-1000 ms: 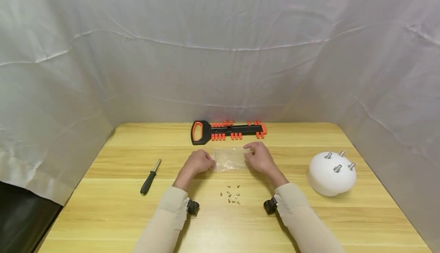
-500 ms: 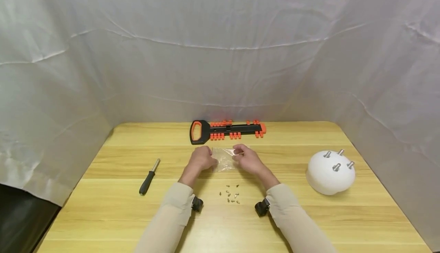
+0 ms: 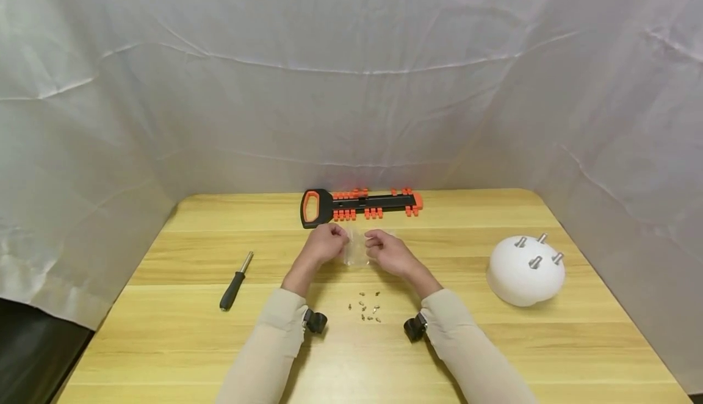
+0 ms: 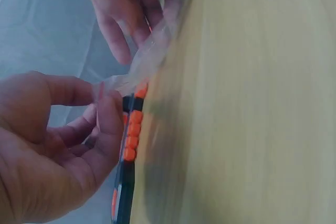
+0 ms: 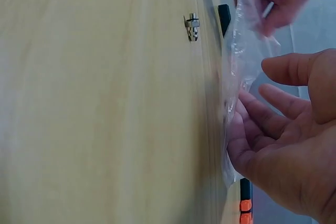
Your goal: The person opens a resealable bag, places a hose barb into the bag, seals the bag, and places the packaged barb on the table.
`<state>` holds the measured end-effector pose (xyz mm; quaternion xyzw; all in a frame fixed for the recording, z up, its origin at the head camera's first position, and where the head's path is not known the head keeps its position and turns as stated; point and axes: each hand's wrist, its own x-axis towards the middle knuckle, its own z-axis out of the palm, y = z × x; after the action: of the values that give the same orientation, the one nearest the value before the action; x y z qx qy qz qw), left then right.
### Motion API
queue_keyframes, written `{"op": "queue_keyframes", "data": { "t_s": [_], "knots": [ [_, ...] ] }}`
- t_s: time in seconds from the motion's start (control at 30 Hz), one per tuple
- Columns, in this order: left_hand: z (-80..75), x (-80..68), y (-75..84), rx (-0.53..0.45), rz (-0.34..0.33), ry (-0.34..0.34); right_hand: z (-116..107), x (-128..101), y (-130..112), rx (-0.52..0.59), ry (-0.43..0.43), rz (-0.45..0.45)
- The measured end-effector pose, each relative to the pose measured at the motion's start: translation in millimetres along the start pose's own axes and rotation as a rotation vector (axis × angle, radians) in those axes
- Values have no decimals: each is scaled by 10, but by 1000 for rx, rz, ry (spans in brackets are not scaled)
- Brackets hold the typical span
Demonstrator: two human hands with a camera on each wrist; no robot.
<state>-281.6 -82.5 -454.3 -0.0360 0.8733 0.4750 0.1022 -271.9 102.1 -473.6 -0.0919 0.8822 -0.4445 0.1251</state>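
Observation:
In the head view, a clear plastic bag point(image 3: 357, 251) is held up between my two hands, above the table's middle. My left hand point(image 3: 323, 245) pinches one edge of it between thumb and fingers, as the left wrist view shows. At the bag's other side is my right hand point(image 3: 391, 254). Its fingers touch the film, with the thumb point(image 5: 289, 70) standing apart from them in the right wrist view. Several small metal fittings point(image 3: 363, 309) lie loose on the wood nearer to me; one fitting point(image 5: 192, 27) shows up close in the right wrist view.
Behind the hands lies a black and orange handled rack point(image 3: 321, 215) with orange clips. A dark-handled screwdriver point(image 3: 233, 290) is at left. On the right stands a white rounded object point(image 3: 524, 276) with several metal pegs. Grey sheeting point(image 3: 351, 117) encloses the wooden table point(image 3: 181, 349).
Both hands have moved nearer each other, and the bag, earlier spread flat and wide, now looks narrower and raised. My right hand has moved left along the bag.

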Motion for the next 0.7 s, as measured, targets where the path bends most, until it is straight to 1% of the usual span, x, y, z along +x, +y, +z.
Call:
{"op": "queue_keyframes", "data": {
  "t_s": [0.13, 0.2, 0.27, 0.33, 0.43, 0.47, 0.57, 0.63, 0.7],
  "knots": [
    [59, -3, 88, -196, -3, -61, -20, 7, 4, 28, -4, 5],
    [93, -6, 118, -275, -2, -92, -29, 8, 4, 45, -1, 12],
    [114, -11, 135, -297, -7, -108, -35, 7, 2, 60, 5, 13],
    [121, -7, 137, -278, -12, -111, -40, 8, 0, 75, 6, 21],
    [109, 2, 139, -267, -21, -90, -54, 9, -7, 100, -2, 28],
    [107, 7, 143, -277, -19, -81, -59, 7, -11, 109, -7, 32],
    [111, 14, 161, -364, -12, -74, -76, -4, -24, 125, -19, 35],
    [131, 15, 176, -400, -8, -89, -86, -13, -30, 135, -27, 40],
    [165, 19, 186, -422, -4, -120, -93, -20, -30, 155, -28, 46]
  ]
}}
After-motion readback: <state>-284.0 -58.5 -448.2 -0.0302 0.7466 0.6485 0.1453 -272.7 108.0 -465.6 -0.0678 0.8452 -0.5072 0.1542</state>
